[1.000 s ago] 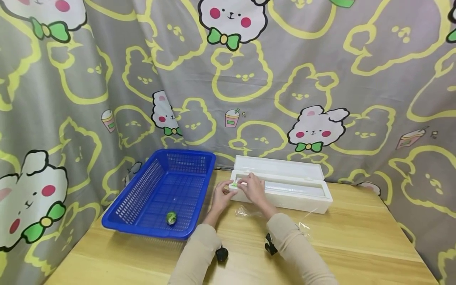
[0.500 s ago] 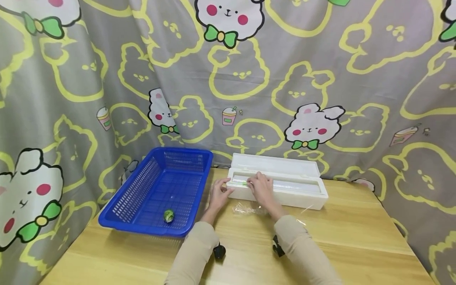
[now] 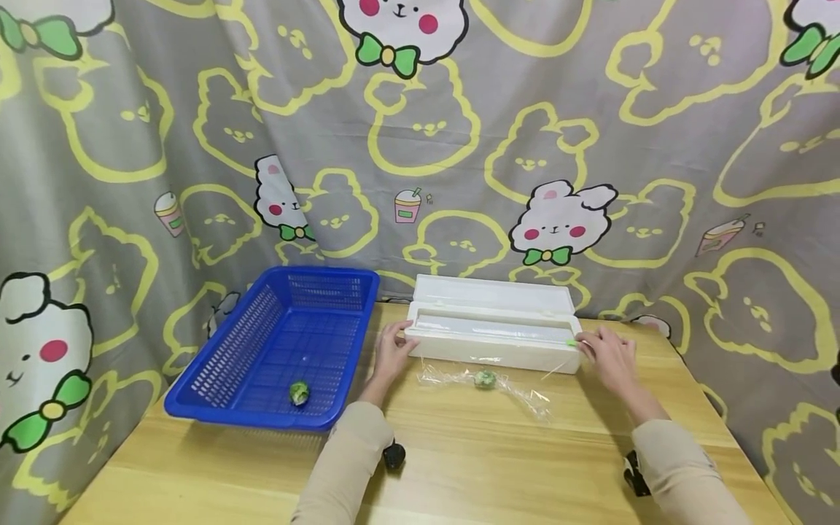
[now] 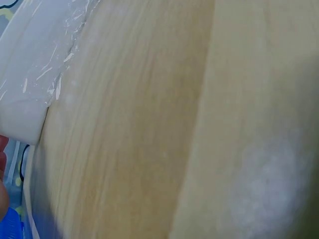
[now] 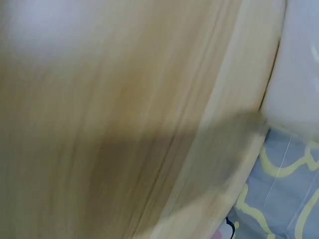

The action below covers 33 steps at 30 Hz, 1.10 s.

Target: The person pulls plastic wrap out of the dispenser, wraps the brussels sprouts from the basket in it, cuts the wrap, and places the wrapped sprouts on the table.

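Observation:
A long white cling film box lies with its lid tipped back and a pale roll inside. My left hand grips its left end, thumb in front. At the right end, my right hand pinches a small green slide cutter on the front edge. A Brussels sprout lies on the table before the box, on or in a crumpled strip of clear film. Only a box corner and a few fingertips show in the left wrist view. The right hand is hidden in the right wrist view.
To the left stands a blue plastic basket with another Brussels sprout in it. A patterned curtain hangs behind the wooden table. The film box sits close to the table's back edge.
My right hand has moved along the box from its left end to its right end, with the green cutter. The left hand stays at the left end. The sprout in film has come into sight.

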Tool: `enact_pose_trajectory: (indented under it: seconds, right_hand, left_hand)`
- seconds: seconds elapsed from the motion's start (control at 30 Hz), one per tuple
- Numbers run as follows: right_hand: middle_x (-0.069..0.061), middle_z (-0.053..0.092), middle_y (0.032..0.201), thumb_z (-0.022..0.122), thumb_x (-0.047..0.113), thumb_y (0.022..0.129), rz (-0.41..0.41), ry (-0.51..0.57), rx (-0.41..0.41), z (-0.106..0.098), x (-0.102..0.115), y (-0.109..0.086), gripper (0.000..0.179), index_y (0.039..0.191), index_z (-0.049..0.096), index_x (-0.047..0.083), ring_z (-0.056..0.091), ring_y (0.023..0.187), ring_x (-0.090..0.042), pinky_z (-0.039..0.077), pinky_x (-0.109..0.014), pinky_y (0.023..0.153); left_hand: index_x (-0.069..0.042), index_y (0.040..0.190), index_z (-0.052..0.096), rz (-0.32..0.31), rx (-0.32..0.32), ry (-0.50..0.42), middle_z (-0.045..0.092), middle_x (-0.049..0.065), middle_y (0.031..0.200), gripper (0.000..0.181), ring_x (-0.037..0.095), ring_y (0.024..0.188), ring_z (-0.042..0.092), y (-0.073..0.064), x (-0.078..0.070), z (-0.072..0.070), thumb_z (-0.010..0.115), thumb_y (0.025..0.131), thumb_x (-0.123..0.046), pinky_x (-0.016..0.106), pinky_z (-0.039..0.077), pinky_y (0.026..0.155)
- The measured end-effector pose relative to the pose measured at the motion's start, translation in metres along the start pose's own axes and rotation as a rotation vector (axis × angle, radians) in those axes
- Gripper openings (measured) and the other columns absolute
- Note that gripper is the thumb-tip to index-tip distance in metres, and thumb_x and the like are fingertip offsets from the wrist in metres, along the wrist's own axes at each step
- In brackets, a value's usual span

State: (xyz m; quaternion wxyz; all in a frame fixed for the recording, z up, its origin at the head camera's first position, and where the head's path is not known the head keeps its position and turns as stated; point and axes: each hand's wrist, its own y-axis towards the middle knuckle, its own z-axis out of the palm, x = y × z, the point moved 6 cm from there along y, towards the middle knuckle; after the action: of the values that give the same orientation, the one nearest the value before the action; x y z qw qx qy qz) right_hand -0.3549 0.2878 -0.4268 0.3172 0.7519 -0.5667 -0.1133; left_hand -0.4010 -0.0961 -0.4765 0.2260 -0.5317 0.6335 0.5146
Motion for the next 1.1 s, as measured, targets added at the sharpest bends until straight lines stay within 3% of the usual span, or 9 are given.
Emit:
enact_pose_trajectory:
  seconds: [0.33,0.57,0.7,0.83,0.97,1.1]
  right_hand:
    - [-0.005,0.045,0.068,0.068,0.004,0.078,-0.019,-0.003,-0.064,-0.011,-0.016,-0.009,0.010,0.087,0.066,0.007,0.042,0.060,-0.022,0.025,-0.048,0.068]
    - [-0.003,0.047,0.071,0.065,0.010,0.084,0.024,-0.026,0.079,-0.011,-0.020,-0.006,0.010,0.093,0.067,0.010,0.044,0.062,-0.020,0.026,-0.047,0.070]
    - [-0.007,0.051,0.077,0.061,0.013,0.088,0.101,0.009,0.171,-0.010,-0.019,-0.005,0.014,0.099,0.067,0.007,0.047,0.068,-0.022,0.026,-0.050,0.073]
    - [-0.018,0.052,0.093,0.052,0.020,0.094,0.139,0.037,0.211,-0.008,-0.014,-0.004,0.030,0.119,0.058,0.003,0.050,0.085,-0.033,0.027,-0.055,0.079]
    - [-0.024,0.047,0.108,0.051,0.023,0.095,0.104,0.081,0.205,-0.003,-0.004,-0.003,0.040,0.131,0.048,0.004,0.045,0.098,-0.041,0.027,-0.057,0.085]
    - [-0.021,0.049,0.108,0.060,0.019,0.089,0.046,0.084,0.169,0.005,0.003,-0.003,0.034,0.120,0.059,0.004,0.044,0.094,-0.038,0.029,-0.054,0.081]
  left_hand:
    - [-0.001,0.111,0.064,0.000,-0.009,-0.010,0.060,0.021,0.109,0.037,0.032,0.077,0.065,0.001,0.000,0.006,0.073,0.076,-0.006,0.028,0.055,0.067]
    - [-0.001,0.112,0.063,-0.020,-0.011,-0.022,0.059,0.022,0.109,0.038,0.032,0.078,0.063,-0.001,-0.001,0.001,0.073,0.076,-0.006,0.028,0.053,0.066]
    - [0.001,0.117,0.060,-0.067,0.040,-0.075,0.055,0.025,0.115,0.041,0.033,0.084,0.061,0.000,0.002,0.001,0.071,0.077,-0.004,0.029,0.053,0.069]
    - [-0.002,0.122,0.057,-0.141,0.099,-0.096,0.051,0.024,0.123,0.046,0.035,0.098,0.057,0.000,0.002,0.002,0.070,0.078,-0.004,0.038,0.053,0.078]
    - [-0.004,0.124,0.058,-0.175,0.098,-0.129,0.045,0.023,0.131,0.049,0.038,0.116,0.046,0.000,-0.002,0.004,0.068,0.076,-0.003,0.052,0.040,0.097]
    - [-0.004,0.116,0.064,-0.147,0.053,-0.134,0.039,0.024,0.134,0.045,0.039,0.124,0.031,-0.002,-0.011,0.007,0.065,0.071,-0.002,0.057,0.026,0.103]
